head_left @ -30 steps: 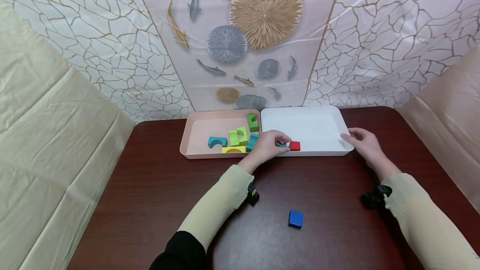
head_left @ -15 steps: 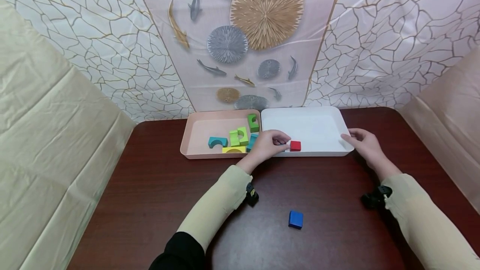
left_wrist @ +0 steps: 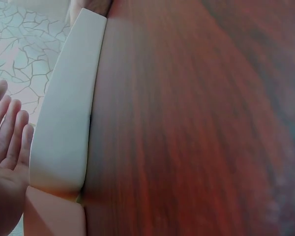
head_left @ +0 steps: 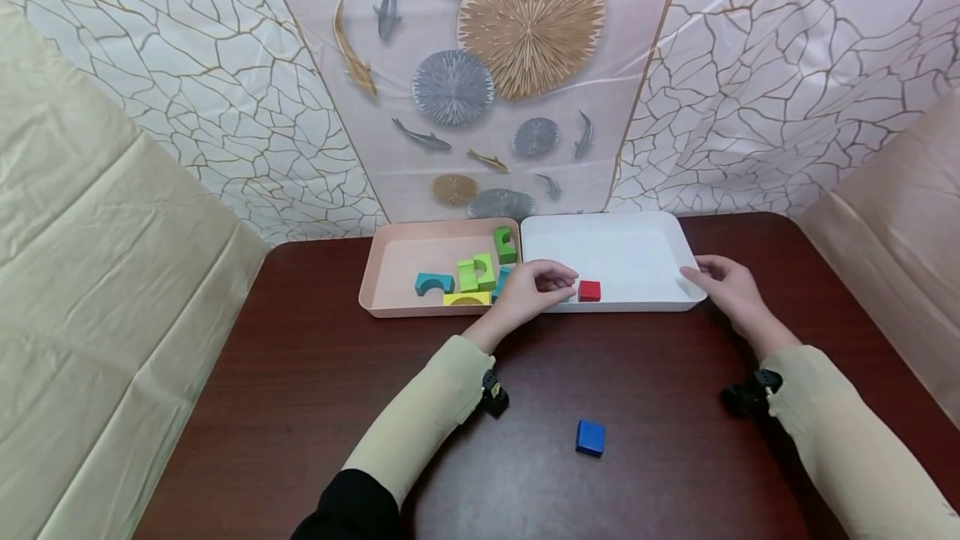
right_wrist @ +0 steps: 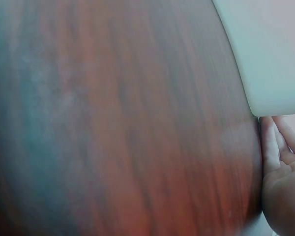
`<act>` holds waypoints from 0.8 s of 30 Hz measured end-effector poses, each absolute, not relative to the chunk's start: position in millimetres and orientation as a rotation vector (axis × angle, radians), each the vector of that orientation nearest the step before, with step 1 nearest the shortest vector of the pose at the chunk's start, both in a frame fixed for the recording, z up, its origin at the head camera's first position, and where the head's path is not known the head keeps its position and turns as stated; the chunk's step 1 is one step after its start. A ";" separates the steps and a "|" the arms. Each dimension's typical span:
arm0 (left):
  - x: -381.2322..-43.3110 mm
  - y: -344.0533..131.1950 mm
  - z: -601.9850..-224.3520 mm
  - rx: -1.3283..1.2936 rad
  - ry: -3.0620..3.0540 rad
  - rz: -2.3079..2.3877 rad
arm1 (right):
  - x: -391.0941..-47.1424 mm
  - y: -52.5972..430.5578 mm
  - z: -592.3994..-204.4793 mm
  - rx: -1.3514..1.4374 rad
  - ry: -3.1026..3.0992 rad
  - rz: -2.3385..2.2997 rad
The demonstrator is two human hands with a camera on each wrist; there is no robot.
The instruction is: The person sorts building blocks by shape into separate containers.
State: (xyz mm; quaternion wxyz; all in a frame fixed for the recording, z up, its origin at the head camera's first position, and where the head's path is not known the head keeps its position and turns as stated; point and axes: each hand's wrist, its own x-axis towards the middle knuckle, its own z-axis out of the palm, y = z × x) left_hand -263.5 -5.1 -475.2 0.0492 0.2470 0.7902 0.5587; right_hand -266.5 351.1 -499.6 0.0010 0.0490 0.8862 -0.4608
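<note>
In the head view my left hand (head_left: 534, 288) is over the near left corner of the white tray (head_left: 622, 252), its fingers loosely bent. The left wrist view shows this hand (left_wrist: 10, 157) with thumb and fingers apart and nothing visible between them. Just right of its fingertips lies a red block (head_left: 590, 291) inside the white tray. My right hand (head_left: 731, 294) grips the tray's right rim, thumb at the edge. In the right wrist view its fingers (right_wrist: 270, 147) are against the tray's end. Part of the white tray is hidden behind my left hand.
A pink tray (head_left: 397, 269) adjoins the white one on the left. It holds a teal arch block (head_left: 435, 282), a yellow block (head_left: 467, 299), green blocks (head_left: 506, 246) and another teal block partly behind my left hand. A blue block (head_left: 590, 438) lies on the dark wooden table (head_left: 525, 482).
My left hand has drawn back slightly to the left, and its fingers have loosened. The small blue piece at its fingertips a second ago no longer shows clearly. The right hand stays put.
</note>
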 end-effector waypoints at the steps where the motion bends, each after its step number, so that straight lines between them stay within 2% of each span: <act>1: -262.8 -5.8 -475.1 0.760 2.399 1.709 | -266.6 351.1 -499.8 0.153 2.782 -1.449; 24: -236.4 -12.5 -474.7 0.820 2.339 1.700 | -265.5 349.3 -498.8 0.152 2.781 -1.464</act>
